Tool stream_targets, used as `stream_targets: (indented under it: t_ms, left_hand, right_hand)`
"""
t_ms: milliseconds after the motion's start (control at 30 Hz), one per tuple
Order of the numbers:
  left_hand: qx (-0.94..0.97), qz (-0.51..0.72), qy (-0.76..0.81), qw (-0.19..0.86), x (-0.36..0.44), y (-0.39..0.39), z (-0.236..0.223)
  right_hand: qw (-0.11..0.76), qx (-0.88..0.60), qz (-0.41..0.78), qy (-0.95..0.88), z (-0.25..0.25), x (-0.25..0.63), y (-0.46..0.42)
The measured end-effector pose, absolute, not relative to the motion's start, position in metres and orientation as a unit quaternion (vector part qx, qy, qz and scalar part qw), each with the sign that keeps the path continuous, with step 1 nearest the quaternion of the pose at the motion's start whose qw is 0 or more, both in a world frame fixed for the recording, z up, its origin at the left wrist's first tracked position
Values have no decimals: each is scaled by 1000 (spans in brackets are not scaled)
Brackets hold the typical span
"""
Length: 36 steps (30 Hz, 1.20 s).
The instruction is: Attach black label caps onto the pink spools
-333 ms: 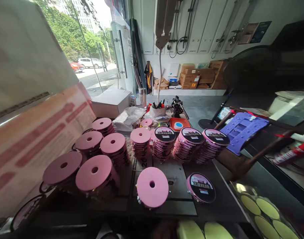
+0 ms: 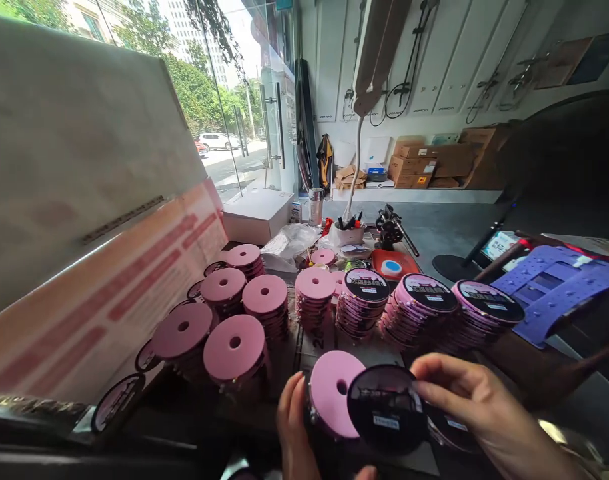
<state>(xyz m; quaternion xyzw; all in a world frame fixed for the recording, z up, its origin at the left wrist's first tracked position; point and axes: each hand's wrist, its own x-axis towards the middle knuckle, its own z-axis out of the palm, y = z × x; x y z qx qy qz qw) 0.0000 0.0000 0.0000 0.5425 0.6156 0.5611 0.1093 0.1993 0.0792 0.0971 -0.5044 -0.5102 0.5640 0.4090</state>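
Note:
My right hand (image 2: 477,407) pinches a round black label sticker (image 2: 387,410) by its right edge, holding it just in front of a pink spool (image 2: 334,393). My left hand (image 2: 294,427) curls around the left side of that pink spool, low at the front of the table. Under my right hand lies a spool with a black label (image 2: 447,430), mostly hidden. Behind stand several stacks of plain pink spools (image 2: 234,347) on the left and labelled stacks (image 2: 424,310) on the right.
A large open cardboard flap (image 2: 84,233) rises along the left. A red tray (image 2: 392,265), a white cup of tools (image 2: 348,233) and a plastic bag (image 2: 289,241) sit behind the stacks. A purple perforated panel (image 2: 554,287) lies at right. Loose black labels (image 2: 117,403) lie at front left.
Both hands have come into view at the bottom. The left one has taken hold of the front pink spool and the right one now holds a black label beside it. The view has shifted left.

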Motion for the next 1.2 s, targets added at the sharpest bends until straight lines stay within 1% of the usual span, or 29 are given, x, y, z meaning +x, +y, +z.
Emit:
stream_targets:
  t_ms: [100,200,300,400,567,700,767,967,1200]
  left_hand:
    - [550,539,620,146,14,17,10]
    - [515,573,622,141,25,22,12]
    - [493,615,591,172,25,22,12]
    - [476,642,567,201,23,21,13]
    - [471,648,564,200,25,19,17]
    - [470,647,558,219,25,18,20]
    - [467,643,565,223,25,18,19]
    - [461,643,580,191,25,21,9]
    - [456,643,584,194,22,22,-1]
  right_hand:
    - [383,-465,640,-477,105,171,102]
    - [347,-439,681,-472,94,160,107]
    - [330,-425,699,-471,85,162,105]
    - [347,-434,696,-455,83,163,103]
    - [379,-446,666,-464,85,160,99]
    - [401,-456,638,-474,82,160,95]
    - [405,-456,635,-474,81,160,94]
    - [408,-460,635,-468,83,158,92]
    - [396,-444,642,-484,73,163,93]
